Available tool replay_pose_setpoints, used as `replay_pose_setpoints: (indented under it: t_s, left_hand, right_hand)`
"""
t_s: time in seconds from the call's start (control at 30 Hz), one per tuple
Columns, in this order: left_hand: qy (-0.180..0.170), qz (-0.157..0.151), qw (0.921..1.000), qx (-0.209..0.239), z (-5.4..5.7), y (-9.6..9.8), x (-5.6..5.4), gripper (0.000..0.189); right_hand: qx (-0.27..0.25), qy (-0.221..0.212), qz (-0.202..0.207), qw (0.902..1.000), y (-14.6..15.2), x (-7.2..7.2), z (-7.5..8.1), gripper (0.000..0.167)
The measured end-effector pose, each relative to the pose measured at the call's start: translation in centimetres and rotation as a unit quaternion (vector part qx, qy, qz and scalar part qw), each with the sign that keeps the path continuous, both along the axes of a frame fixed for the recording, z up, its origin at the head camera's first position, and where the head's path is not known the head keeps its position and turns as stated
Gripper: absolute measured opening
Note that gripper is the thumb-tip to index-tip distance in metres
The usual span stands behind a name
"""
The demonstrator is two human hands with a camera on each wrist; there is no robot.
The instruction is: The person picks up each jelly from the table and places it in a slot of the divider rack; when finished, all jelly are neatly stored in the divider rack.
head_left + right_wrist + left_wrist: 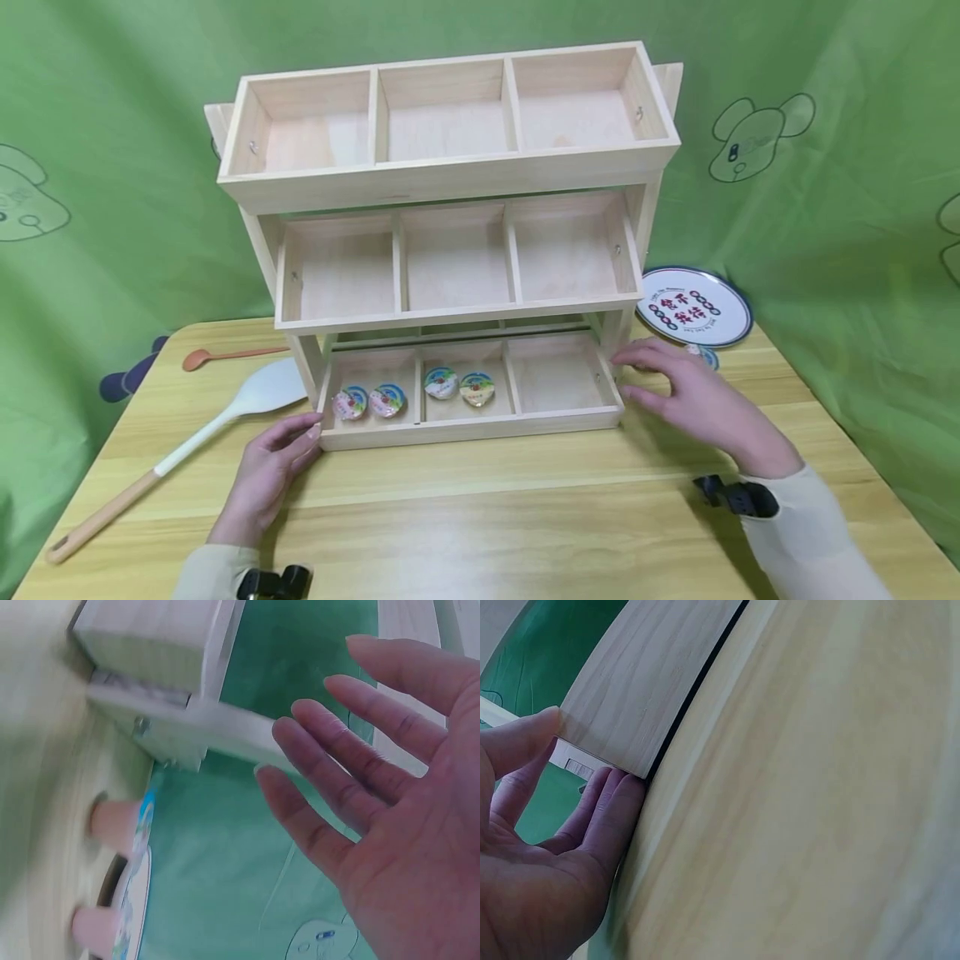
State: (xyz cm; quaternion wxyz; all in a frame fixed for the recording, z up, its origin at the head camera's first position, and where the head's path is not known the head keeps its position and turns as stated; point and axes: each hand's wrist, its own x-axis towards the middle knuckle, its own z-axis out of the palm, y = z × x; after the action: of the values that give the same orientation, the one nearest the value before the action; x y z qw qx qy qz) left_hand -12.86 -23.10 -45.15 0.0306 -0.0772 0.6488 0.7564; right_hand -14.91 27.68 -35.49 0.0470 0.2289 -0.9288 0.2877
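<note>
A three-tier wooden rack (450, 187) stands at the back of the table, each tier split into three compartments. In its bottom tray (468, 429), two jelly cups (368, 402) lie in the left compartment and two more jelly cups (459, 387) in the middle one. My left hand (270, 471) touches the tray's front left corner. The left wrist view has its thumb at the upper edge of the board (649, 682) and other fingertips at the lower end. My right hand (686, 396) is beside the tray's right end, fingers spread and holding nothing.
At the left lie a white spatula (262, 389) with a wooden handle and a small orange spoon (198, 359). A round plate (720, 321) is behind my right hand, with jelly cups (116, 826) near it. Green cloth (825, 200) hangs behind the table.
</note>
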Motion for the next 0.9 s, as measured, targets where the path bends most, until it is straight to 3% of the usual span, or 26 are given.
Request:
replay_pose_setpoints:
  t_s: [0.27,0.47,0.9]
  left_hand:
    - [0.001,0.0,1.0,-0.001,-0.2,-0.1,0.1,0.022]
    - [0.002,-0.001,1.0,0.002,-0.2,0.0,0.2,0.021]
    - [-0.001,0.001,1.0,-0.005,-0.2,-0.1,0.1,0.022]
  right_hand:
    - [-0.004,0.024,-0.006,0.9997,1.7,0.2,-0.5,0.035]
    - [-0.006,0.013,-0.025,0.9996,2.9,0.0,-0.7,0.034]
    - [0.033,0.006,-0.076,0.9965,6.1,-1.8,-2.2,0.043]
